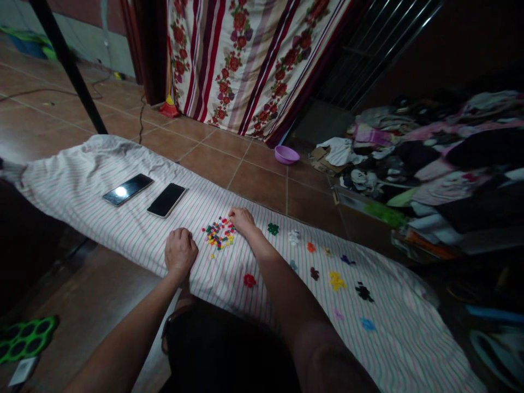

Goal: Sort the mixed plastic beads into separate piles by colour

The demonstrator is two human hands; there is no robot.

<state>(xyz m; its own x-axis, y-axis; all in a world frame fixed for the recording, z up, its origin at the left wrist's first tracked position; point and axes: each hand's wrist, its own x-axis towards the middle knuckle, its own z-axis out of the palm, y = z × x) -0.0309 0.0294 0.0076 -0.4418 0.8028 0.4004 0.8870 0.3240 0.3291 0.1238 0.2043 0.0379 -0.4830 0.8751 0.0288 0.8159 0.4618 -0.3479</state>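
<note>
A mixed pile of small coloured pieces (219, 233) lies on a striped cloth (196, 202). My right hand (242, 219) is at the pile's right edge, its fingers pinched together; what they hold, if anything, is too small to make out. Left of the pile, my left hand (180, 251) rests on the cloth with its fingers curled. Sorted by colour, small heaps are spread to the right: green (273, 228), white (293, 237), orange (311, 247), brown (314, 273), yellow (337, 281), black (364, 292) and blue (367, 324). A red heap (249, 280) sits nearer me.
Two phones (128, 189) (167, 200) lie on the cloth at the left. Beyond it, on the tiled floor, are a purple bowl (286, 155) and a red broom (169, 107). Clothes (434, 164) are heaped at the right. A flowered curtain (254, 60) hangs behind.
</note>
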